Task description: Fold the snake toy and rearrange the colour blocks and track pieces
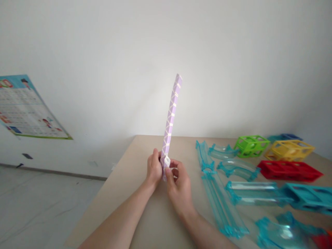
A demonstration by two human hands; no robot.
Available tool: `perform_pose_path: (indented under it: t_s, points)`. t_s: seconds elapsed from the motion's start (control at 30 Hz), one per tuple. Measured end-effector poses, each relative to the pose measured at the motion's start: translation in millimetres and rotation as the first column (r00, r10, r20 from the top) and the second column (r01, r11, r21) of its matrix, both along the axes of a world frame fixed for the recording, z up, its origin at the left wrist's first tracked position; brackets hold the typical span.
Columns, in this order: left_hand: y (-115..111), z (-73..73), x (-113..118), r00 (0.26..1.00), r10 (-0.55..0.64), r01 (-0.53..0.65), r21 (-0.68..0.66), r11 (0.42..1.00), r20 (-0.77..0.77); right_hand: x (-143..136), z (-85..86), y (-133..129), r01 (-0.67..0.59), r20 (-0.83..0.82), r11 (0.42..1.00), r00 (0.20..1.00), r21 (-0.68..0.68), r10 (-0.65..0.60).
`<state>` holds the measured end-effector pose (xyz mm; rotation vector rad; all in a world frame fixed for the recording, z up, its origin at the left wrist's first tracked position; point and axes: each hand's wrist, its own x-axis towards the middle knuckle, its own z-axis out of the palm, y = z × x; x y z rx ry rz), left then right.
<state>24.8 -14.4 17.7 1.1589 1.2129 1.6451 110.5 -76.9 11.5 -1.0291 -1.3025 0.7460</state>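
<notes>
A purple-and-white snake puzzle (171,116) stands nearly upright in front of me, its straight length leaning slightly right at the top. Wedge segments with pale zigzag seams run along it. Near the lower end a white segment face (167,160) shows, and below that the puzzle is partly hidden by fingers. My left hand (155,166) is closed around the lower part from the left. From the right, my right hand (178,178) pinches the bottom end, thumb in front and fingers curled behind.
Clear blue track pieces (220,197), straight and curved, lie on the beige table (124,169) to the right. Beyond them are green (251,145), yellow (289,149) and red (289,170) openwork blocks and a teal one (310,197). A wall with a poster (33,110) rises behind.
</notes>
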Motion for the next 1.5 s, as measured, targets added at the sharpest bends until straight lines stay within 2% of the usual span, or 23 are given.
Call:
perform_pose_path:
  t_s: [0.13,0.23,0.4,0.47,0.53,0.57,0.6,0.67,0.7,0.73,0.8,0.87,0.9,0.97,1.1,1.27,1.4,1.5]
  points:
    - [-1,-3.5,0,0.999,-0.035,0.035,0.015,0.999,-0.021,-1,-2.0,3,0.059,-0.069,0.995,0.995,-0.085,-0.065]
    - [-1,-6.2,0,0.999,-0.044,0.044,0.002,0.999,-0.029,-1,-1.9,4,0.059,-0.089,0.994,0.994,-0.09,-0.067]
    - [-3,-6.3,6,0.993,-0.115,0.116,-0.055,0.992,0.009,-1,-1.1,2,0.13,-0.049,0.987,0.99,-0.095,-0.135]
    - [-4,-1.9,7,0.983,-0.164,0.171,-0.078,0.982,0.085,-1,1.5,-1,0.147,-0.046,0.985,0.987,-0.089,-0.151]
    - [-5,4.5,5,0.933,-0.299,0.322,-0.091,0.942,0.202,-1,6.0,-3,0.135,-0.095,0.987,0.985,-0.081,-0.143]
    - [-4,7.8,3,0.874,-0.405,0.442,-0.092,0.892,0.27,-1,8.6,-4,0.124,-0.14,0.989,0.981,-0.083,-0.134]
    - [-4,10.8,0,0.783,-0.524,0.579,-0.085,0.811,0.335,-1,11.1,-4,0.11,-0.192,0.99,0.973,-0.087,-0.125]
    - [-5,15.4,-8,0.538,-0.726,0.812,-0.032,0.583,0.427,0,14.9,-3,0.09,-0.3,0.99,0.947,-0.107,-0.118]
    - [-5,16.8,-12,0.415,-0.79,0.885,0.0,0.465,0.45,1,16.1,-2,0.082,-0.345,0.99,0.931,-0.114,-0.117]
    - [-6,17.8,-16,0.308,-0.831,0.933,0.024,0.359,0.463,3,16.7,-1,0.076,-0.378,0.991,0.919,-0.112,-0.113]
    - [-9,19.0,-22,0.147,-0.866,0.984,0.019,0.178,0.478,6,17.1,1,0.057,-0.412,0.995,0.907,-0.081,-0.086]
    - [-12,19.9,-27,0.044,-0.873,0.999,-0.028,0.035,0.485,9,17.7,2,0.031,-0.446,0.999,0.894,-0.034,-0.043]
    - [-13,20.5,-28,0.017,-0.877,0.999,-0.048,-0.007,0.481,10,18.6,2,0.013,-0.467,1.0,0.884,-0.015,-0.018]
    - [-12,22.0,-29,0.014,-0.89,0.996,-0.083,-0.026,0.456,11,21.4,1,-0.027,-0.515,1.0,0.857,-0.003,0.022]
    - [-9,25.8,-30,0.066,-0.911,0.989,-0.149,0.005,0.407,10,27.1,1,-0.002,-0.555,1.0,0.832,-0.014,-0.006]
    - [-9,26.4,-33,0.052,-0.878,0.987,-0.159,-0.028,0.475,11,24.2,3,0.048,-0.508,0.999,0.86,-0.012,-0.048]
    - [-11,22.7,-34,0.084,-0.876,0.983,-0.184,-0.005,0.476,13,20.5,3,0.107,-0.44,0.994,0.893,-0.003,-0.098]
    - [-11,19.0,-32,0.065,-0.869,0.988,-0.155,-0.014,0.49,12,20.8,3,0.127,-0.433,0.992,0.894,0.007,-0.112]
